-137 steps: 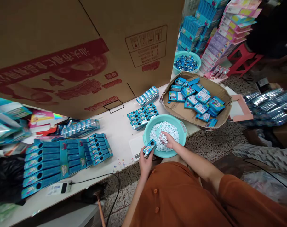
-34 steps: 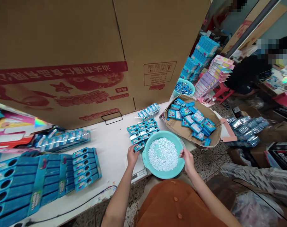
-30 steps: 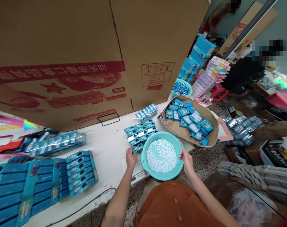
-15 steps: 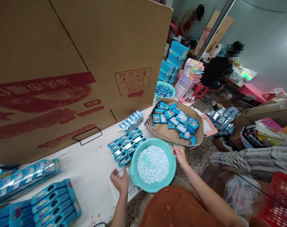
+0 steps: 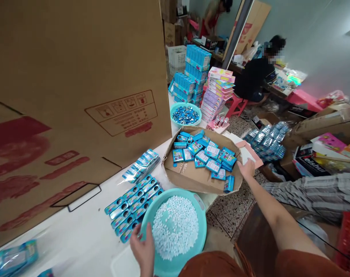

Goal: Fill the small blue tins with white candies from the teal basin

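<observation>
My left hand [image 5: 143,250] rests at the near rim of a turquoise plastic basin [image 5: 192,204], fingers apart and nothing visible in them. The basin holds a heap of small white candies [image 5: 175,227]. Far to the right, my right hand [image 5: 246,168] stretches out past a cardboard tray [image 5: 186,179] and touches a white sheet with pink edging [image 5: 246,154]. Blue printed boxes [image 5: 203,154] lie scattered in that tray. Rows of blue tins [image 5: 131,209] sit on the white table [image 5: 85,234] left of the basin, beside a plastic-wrapped bundle of tins [image 5: 141,165].
A huge cardboard carton [image 5: 77,77] stands along the table's far side. Beyond it are stacked blue boxes [image 5: 196,73], pastel boxes [image 5: 216,94] and a turquoise bowl of blue-wrapped sweets [image 5: 185,115]. A person in a dark top [image 5: 252,82] sits at the back right. Bags and boxes cover the speckled floor.
My right hand has left the basin's rim and reached out to the sheet by the tray. My left hand has let go of its tin and dropped to the basin's near rim, while the view has swung up and right.
</observation>
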A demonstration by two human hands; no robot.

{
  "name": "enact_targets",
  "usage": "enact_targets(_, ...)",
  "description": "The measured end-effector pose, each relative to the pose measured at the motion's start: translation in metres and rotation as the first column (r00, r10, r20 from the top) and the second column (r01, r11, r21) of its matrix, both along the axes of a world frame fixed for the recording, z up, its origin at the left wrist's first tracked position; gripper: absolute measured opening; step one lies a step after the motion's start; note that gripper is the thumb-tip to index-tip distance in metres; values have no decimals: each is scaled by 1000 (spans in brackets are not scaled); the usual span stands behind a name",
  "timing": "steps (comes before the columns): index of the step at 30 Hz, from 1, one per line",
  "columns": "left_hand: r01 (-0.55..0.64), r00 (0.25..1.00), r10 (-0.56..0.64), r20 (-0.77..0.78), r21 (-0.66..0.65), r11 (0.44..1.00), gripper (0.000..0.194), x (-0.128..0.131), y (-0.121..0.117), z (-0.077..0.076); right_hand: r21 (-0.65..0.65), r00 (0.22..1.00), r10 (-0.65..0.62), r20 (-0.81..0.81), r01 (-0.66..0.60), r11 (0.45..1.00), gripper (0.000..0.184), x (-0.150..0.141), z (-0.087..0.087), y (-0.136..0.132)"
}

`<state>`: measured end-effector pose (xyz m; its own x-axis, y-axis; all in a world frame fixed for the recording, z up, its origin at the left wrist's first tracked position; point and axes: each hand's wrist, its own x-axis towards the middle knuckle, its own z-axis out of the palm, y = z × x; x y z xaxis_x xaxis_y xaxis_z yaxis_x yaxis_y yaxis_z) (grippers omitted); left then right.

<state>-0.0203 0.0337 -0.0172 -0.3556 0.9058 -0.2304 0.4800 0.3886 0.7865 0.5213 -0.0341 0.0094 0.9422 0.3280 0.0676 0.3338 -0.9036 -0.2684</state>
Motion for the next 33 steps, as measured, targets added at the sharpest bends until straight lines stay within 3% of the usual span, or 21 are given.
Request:
enact_targets(3,188,979,-187,85,4,982,57,49,24,5,-129,961,-78,-267,45,991,75,36,-15,2)
enact_targets(6,330,938,-324,127,-35,943,61,102,55,7,-168,884,-36,-466,-48,985,54,56,-30,15)
enact_targets(10,452,890,-453,43,-212,867,54,154,102,-1,-203,878,9,-478,-120,972,46,64,-35,29)
enact_targets(12,434,885,-465,-26,-312,845,46,167,120,-9,-227,885,37,-465,-159,961,45,65,-30,29)
enact_targets(18,310,931,-362,-54,-407,859,21,162,141,-32,-236,910,154,-386,-259,937,49,53,4,9)
enact_targets(22,259,953,-299,-39,-402,878,28,152,136,-43,-211,952,250,-179,-285,935,56,24,38,-27)
enact_targets(25,237,961,-273,-35,-398,886,32,152,134,-49,-152,969,241,-56,-247,957,55,0,52,-53)
enact_targets(29,231,959,-276,-58,-399,887,35,161,135,-52,-69,985,174,-16,-174,982,56,-11,47,-55)
enact_targets(33,257,937,-328,-117,-407,877,31,164,136,-48,-117,984,141,-109,-154,981,54,-1,29,-36)
